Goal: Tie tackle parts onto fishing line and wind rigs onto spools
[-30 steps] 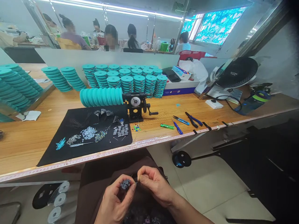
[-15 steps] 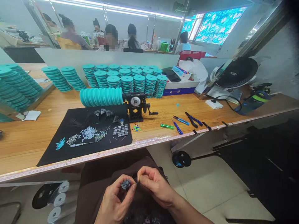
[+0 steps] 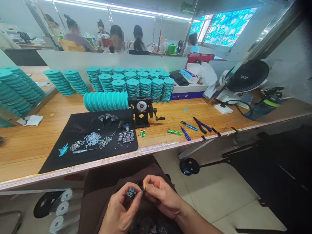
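Over my lap, my left hand (image 3: 123, 206) is closed round a bundle of small grey ring-ended pieces (image 3: 131, 192), their open ends facing up. Its thumb and index fingertip meet near the right hand. My right hand (image 3: 159, 195) pinches something thin and small right beside that fingertip; what it is I cannot make out. Both hands are nearly touching, in front of the bench edge. On the black mat (image 3: 58, 136) ahead lie a heap of pale grey small pieces (image 3: 92, 139), metal pins (image 3: 77, 145), grey cylinders (image 3: 126, 136) and teal strips (image 3: 63, 149).
A hand-crank winder (image 3: 141, 110) carries a row of teal spools (image 3: 106, 101). Stacked teal discs (image 3: 133, 86) stand behind it. To the right lie pliers (image 3: 202, 125), a blue-handled tool (image 3: 185, 133) and a green tube (image 3: 174, 132). A fan (image 3: 246, 76) stands farther right. People sit beyond the partition.
Both hands stay almost where they were, still pinching close together. Only tiny finger shifts show; the things on the bench have not moved.
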`<state>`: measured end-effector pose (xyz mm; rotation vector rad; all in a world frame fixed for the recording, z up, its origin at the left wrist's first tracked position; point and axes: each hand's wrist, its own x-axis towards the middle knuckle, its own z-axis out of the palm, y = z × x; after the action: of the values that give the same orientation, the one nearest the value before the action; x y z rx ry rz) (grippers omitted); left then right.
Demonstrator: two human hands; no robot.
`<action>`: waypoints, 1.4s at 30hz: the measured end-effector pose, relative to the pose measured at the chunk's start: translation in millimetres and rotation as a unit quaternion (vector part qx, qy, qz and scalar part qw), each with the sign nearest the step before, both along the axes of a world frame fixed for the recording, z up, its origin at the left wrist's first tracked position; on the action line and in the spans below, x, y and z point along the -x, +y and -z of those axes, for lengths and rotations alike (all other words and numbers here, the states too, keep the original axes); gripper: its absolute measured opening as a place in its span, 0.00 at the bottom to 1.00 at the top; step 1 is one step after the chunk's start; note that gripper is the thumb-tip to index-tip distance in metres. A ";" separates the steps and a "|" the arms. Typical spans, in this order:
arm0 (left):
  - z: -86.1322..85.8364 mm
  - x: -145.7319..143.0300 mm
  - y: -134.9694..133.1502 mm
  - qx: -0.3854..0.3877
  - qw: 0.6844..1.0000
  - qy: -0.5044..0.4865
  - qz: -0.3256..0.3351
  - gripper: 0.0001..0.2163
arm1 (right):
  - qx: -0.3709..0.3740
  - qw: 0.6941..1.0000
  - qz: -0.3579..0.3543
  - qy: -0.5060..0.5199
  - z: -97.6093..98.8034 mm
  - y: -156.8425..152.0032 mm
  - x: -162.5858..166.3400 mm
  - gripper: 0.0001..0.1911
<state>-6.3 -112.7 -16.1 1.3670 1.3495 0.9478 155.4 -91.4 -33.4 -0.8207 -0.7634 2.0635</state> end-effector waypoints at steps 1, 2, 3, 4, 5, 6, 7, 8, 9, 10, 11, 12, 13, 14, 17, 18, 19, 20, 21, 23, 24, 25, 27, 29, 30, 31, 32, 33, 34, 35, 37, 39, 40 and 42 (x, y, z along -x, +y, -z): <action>0.2 0.1 -0.1 0.001 1.000 -0.001 0.000 0.10 | 0.001 1.000 -0.001 -0.001 0.0 -0.1 0.2 0.18; 0.3 0.2 -0.1 0.004 1.000 -0.001 0.000 0.10 | 0.002 1.000 0.000 -0.003 -0.1 -0.2 0.4 0.19; 0.4 0.2 -0.2 0.006 1.000 0.000 0.001 0.10 | 0.001 1.000 0.001 -0.007 -0.1 -0.3 0.4 0.19; 0.5 0.2 -0.3 0.009 1.000 0.000 0.002 0.10 | 0.001 1.000 0.002 -0.010 0.0 -0.5 0.5 0.19; 0.7 0.1 -0.3 0.011 1.000 -0.001 0.003 0.10 | 0.000 1.000 0.003 -0.014 0.1 -0.7 0.4 0.19; 0.8 0.0 -0.4 0.012 1.000 -0.002 0.003 0.10 | -0.001 1.000 0.005 -0.018 0.4 -0.9 0.4 0.19; 0.9 -0.2 -0.4 0.011 1.000 -0.004 0.003 0.10 | -0.003 1.000 0.008 -0.023 0.9 -1.1 0.4 0.19; 0.8 -0.3 -0.5 0.009 1.000 -0.006 0.002 0.10 | -0.007 0.999 0.014 -0.029 1.4 -1.2 0.5 0.18; 0.6 -0.5 -0.5 0.006 1.000 -0.006 0.000 0.10 | -0.012 0.999 0.022 -0.036 1.9 -1.2 0.6 0.18; 0.2 -0.6 -0.5 0.006 1.000 -0.006 -0.003 0.10 | -0.020 0.998 0.034 -0.047 2.5 -1.1 0.7 0.17; -0.4 -0.7 -0.5 0.007 1.000 -0.005 -0.005 0.10 | -0.030 0.996 0.049 -0.061 2.9 -0.8 0.8 0.17; -1.1 -0.6 -0.4 0.010 1.000 -0.005 -0.005 0.10 | -0.042 0.994 0.063 -0.077 3.2 -0.4 0.8 0.16; -1.9 -0.3 -0.2 0.013 1.000 -0.005 -0.005 0.10 | -0.055 0.991 0.075 -0.094 3.3 0.0 0.6 0.16; -2.5 0.1 0.1 0.015 1.000 -0.005 -0.005 0.10 | -0.069 0.988 0.083 -0.112 3.3 0.3 0.4 0.16; -3.3 1.7 1.6 0.016 1.000 0.000 0.003 0.11 | -0.111 0.977 0.089 -0.160 1.7 -0.4 -0.4 0.15; -3.1 2.2 2.2 0.015 1.000 0.004 0.010 0.11 | -0.127 0.972 0.091 -0.176 0.8 -1.4 -0.6 0.15; -2.8 2.6 2.8 0.014 1.000 0.007 0.016 0.11 | -0.143 0.966 0.092 -0.196 -0.3 -2.6 -0.6 0.15; -2.5 2.9 3.1 0.012 1.000 0.009 0.019 0.11 | -0.160 0.959 0.091 -0.217 -1.5 -4.0 -0.6 0.15; -2.1 3.1 3.4 0.010 1.000 0.010 0.018 0.11 | -0.175 0.951 0.089 -0.241 -2.7 -5.5 -0.5 0.15; -1.6 3.4 3.5 0.011 1.000 0.012 0.016 0.11 | -0.199 0.935 0.078 -0.281 -4.4 -8.0 0.0 0.15; -1.3 3.7 3.5 0.012 1.000 0.014 0.018 0.11 | -0.207 0.930 0.073 -0.294 -4.8 -8.7 0.3 0.14; -0.9 4.2 3.5 0.014 0.999 0.017 0.025 0.10 | -0.210 0.929 0.071 -0.297 -4.7 -9.1 0.6 0.14; -0.1 5.6 3.6 0.009 0.999 0.026 0.036 0.10 | -0.202 0.936 0.073 -0.280 -3.4 -8.3 1.0 0.15; 0.4 6.9 3.7 0.002 0.999 0.031 0.032 0.10 | -0.184 0.948 0.074 -0.249 -1.3 -6.0 0.8 0.15; 0.4 7.2 3.7 0.001 0.999 0.031 0.023 0.10 | -0.176 0.953 0.072 -0.235 -0.2 -4.7 0.5 0.16; 0.1 7.3 3.6 0.001 0.999 0.029 0.018 0.10 | -0.170 0.957 0.068 -0.227 0.7 -3.3 0.0 0.16; -0.4 7.1 3.4 0.003 1.000 0.027 0.013 0.10 | -0.167 0.959 0.063 -0.222 1.5 -2.1 -0.4 0.16; -1.0 6.6 3.2 0.004 1.000 0.023 0.008 0.10 | -0.164 0.960 0.057 -0.219 2.2 -1.1 -0.9 0.17; -1.6 6.0 2.9 0.004 1.000 0.020 0.002 0.10 | -0.160 0.962 0.054 -0.215 2.9 -0.4 -1.2 0.17; -2.2 5.4 2.8 0.004 1.000 0.018 0.000 0.10 | -0.155 0.964 0.050 -0.210 3.4 0.0 -1.4 0.17; -3.0 4.5 2.8 0.005 1.000 0.018 0.001 0.10 | -0.142 0.969 0.046 -0.197 4.3 0.0 -1.4 0.17; -3.3 4.4 3.2 0.004 1.000 0.021 0.000 0.10 | -0.130 0.973 0.042 -0.186 4.6 -0.5 -0.9 0.17; -3.3 4.5 3.4 0.003 1.000 0.023 0.003 0.10 | -0.126 0.974 0.041 -0.182 4.5 -0.9 -0.6 0.17; -3.5 4.8 3.6 0.004 1.000 0.025 0.009 0.09 | -0.118 0.977 0.040 -0.174 4.2 -1.8 -0.1 0.17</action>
<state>-11.1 -109.1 -12.6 1.4027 1.3743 0.9019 155.6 -93.2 -37.5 -1.0706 -1.1223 1.7372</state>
